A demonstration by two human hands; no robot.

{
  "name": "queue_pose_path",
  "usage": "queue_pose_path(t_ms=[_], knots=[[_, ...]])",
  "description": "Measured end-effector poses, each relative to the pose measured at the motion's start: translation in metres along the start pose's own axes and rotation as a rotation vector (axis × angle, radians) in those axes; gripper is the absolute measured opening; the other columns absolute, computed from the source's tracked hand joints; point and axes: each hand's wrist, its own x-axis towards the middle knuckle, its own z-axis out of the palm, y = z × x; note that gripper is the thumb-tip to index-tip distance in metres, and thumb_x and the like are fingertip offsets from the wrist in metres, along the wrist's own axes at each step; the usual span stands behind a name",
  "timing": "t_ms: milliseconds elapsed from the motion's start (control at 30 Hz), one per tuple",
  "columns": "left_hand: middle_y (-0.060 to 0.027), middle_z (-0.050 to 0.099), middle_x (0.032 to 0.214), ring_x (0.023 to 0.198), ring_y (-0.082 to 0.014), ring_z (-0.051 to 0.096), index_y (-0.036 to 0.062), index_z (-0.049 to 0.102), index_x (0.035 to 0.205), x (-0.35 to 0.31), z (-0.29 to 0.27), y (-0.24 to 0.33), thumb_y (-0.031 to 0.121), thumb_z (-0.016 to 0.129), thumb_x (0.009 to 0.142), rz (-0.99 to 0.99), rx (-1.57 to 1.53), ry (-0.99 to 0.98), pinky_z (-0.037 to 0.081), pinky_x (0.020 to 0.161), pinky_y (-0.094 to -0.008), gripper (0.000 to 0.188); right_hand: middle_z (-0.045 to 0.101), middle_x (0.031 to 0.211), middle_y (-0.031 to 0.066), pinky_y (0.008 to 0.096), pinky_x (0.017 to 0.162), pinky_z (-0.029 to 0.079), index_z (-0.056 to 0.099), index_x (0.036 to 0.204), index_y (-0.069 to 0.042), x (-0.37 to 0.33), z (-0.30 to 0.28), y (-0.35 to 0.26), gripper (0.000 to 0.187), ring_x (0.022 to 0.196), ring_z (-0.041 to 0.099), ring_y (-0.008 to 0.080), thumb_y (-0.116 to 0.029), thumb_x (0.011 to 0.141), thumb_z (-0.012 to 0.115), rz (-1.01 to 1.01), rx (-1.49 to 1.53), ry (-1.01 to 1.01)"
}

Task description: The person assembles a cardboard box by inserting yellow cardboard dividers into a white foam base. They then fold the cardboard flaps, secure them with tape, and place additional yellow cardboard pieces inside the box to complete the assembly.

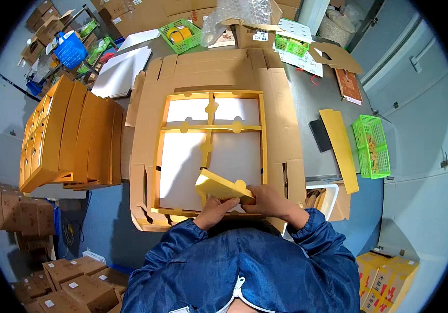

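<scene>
Blue jacket, yellow strip in hands

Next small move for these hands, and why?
Probably level the yellow strip, then ease it down into the near part of the yellow frame: the left hand and right hand hold it slanted there, while the far crosspiece lies straight across.
</scene>
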Motion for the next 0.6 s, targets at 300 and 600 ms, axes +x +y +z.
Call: queue_pose_path(t_ms=[300, 600], knots=[[-0.0035, 0.064, 0.099, 0.092, -0.0122, 0.059, 0.0024, 0.061, 0.107, -0.014, 0.013, 0.000, 0.012, 0.063, 0.088, 0.140, 0.094, 0.147, 0.048, 0.081, -0.0275, 0.022, 0.065, 0.082, 0.0214, 0.0381, 0.068, 0.050, 0.061, 0.099, 0.000, 0.003, -0.010, -0.011, 0.039, 0.072, 0.064, 0.0330, -0.030, 0.074, 0.068, 0.070, 0.300, -0.247], [-0.0050, 0.059, 0.110, 0.101, -0.0148, 0.055, 0.0020, 0.054, 0.113, -0.003, -0.007, -0.005, 0.018, 0.057, 0.093, 0.074, -0.343, 0.118, 0.043, 0.092, -0.0304, 0.026, 0.064, 0.070, 0.0105, 0.0305, 0.059, 0.049, 0.061, 0.092, 0.001, 0.010, 0.018, 0.013, 0.030, 0.064, 0.061, 0.0181, -0.024, 0.076, 0.066, 0.201, 0.414, -0.256]])
